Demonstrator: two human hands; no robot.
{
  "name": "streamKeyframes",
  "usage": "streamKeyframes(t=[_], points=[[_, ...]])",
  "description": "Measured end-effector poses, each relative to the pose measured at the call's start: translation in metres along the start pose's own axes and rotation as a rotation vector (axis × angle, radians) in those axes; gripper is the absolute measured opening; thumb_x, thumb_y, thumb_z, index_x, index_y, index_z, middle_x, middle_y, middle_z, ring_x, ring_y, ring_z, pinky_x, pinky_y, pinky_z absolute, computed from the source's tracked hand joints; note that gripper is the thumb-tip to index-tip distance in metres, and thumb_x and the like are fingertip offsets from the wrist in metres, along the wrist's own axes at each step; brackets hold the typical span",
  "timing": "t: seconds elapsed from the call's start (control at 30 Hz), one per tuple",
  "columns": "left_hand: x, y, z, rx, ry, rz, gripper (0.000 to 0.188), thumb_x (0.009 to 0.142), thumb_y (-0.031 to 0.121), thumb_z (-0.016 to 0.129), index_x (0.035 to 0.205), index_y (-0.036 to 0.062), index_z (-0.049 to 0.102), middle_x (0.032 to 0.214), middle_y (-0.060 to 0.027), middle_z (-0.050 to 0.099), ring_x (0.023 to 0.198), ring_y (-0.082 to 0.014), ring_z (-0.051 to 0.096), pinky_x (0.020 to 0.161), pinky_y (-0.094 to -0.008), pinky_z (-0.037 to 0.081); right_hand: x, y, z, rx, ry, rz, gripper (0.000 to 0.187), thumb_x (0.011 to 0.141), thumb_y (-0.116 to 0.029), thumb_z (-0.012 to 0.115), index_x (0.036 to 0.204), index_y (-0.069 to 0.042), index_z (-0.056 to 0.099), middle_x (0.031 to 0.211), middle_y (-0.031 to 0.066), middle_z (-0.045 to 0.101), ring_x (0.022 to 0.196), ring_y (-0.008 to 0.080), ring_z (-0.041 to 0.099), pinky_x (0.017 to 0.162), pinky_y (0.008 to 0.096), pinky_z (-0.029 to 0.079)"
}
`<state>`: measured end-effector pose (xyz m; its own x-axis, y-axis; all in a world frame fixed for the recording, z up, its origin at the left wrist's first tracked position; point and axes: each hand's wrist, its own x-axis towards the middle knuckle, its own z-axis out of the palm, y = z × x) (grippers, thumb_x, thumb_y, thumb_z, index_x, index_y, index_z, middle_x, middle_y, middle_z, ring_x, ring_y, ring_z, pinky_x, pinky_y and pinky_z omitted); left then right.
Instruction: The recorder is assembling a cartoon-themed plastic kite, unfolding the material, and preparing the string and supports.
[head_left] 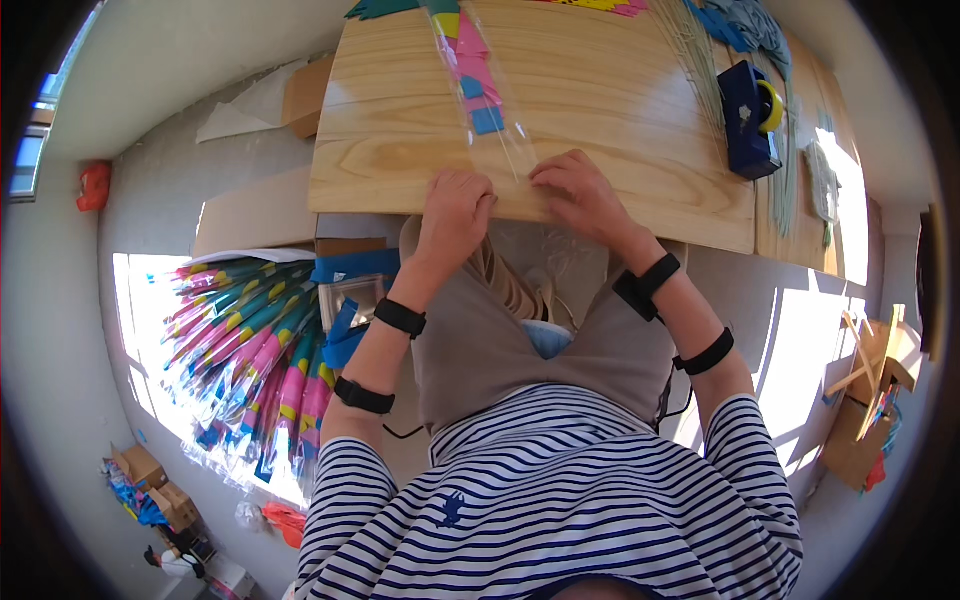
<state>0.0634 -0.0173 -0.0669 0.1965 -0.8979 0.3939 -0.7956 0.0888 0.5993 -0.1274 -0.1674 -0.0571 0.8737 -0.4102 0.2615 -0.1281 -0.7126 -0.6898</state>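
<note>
A long clear plastic sleeve [482, 90] with pink, yellow and blue paper pieces inside lies on the wooden table [620, 110], running from the far edge down to the near edge. My left hand [455, 210] rests on the table's near edge just left of the sleeve's lower end, fingers curled. My right hand [580, 192] presses on the sleeve's lower end just right of it, fingers bent and pinching the plastic. Both wrists and forearms wear black bands.
A dark blue tape dispenser [750, 118] with a yellow roll stands at the table's right. Thin green sticks [700, 60] lie beside it. A heap of colourful wrapped sleeves [255, 360] lies on the floor to my left, with cardboard boxes [870, 400] at the right.
</note>
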Motion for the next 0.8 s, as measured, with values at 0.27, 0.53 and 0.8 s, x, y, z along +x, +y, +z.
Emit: streamKeyframes(t=[0.27, 0.53, 0.8], points=[[0.011, -0.004, 0.003, -0.021, 0.07, -0.139, 0.01, 0.081, 0.005, 0.068, 0.089, 0.0014, 0.063, 0.084, -0.0158, 0.062, 0.082, -0.0368, 0.058, 0.074, -0.0436, 0.046, 0.018, 0.006, 0.025, -0.233, 0.141, 0.182, 0.011, 0.083, -0.019, 0.069, 0.082, -0.008, 0.064, 0.084, 0.0097, 0.061, 0.087, 0.0319, 0.061, 0.073, 0.0467, 0.046], [-0.011, 0.034, 0.001, 0.257, 0.074, -0.011, 0.041, 0.079, 0.008, 0.071, 0.118, 0.0011, 0.061, 0.122, -0.0151, 0.06, 0.117, -0.034, 0.055, 0.105, -0.0486, 0.039, 0.02, 0.005, 0.033, -0.35, 0.123, 0.201, 0.011, 0.083, -0.021, 0.068, 0.086, -0.011, 0.065, 0.088, 0.0087, 0.062, 0.092, 0.0307, 0.062, 0.073, 0.0495, 0.045], [-0.029, 0.043, 0.022, 0.304, -0.203, -0.048, 0.08, 0.075, 0.023, 0.079, 0.144, 0.0033, 0.045, 0.155, -0.0125, 0.039, 0.145, -0.0311, 0.034, 0.117, -0.0596, 0.02, 0.023, 0.002, 0.033, -0.384, 0.118, 0.217, 0.012, 0.079, -0.018, 0.069, 0.087, -0.011, 0.064, 0.09, 0.0098, 0.063, 0.091, 0.0315, 0.063, 0.074, 0.0499, 0.046]])
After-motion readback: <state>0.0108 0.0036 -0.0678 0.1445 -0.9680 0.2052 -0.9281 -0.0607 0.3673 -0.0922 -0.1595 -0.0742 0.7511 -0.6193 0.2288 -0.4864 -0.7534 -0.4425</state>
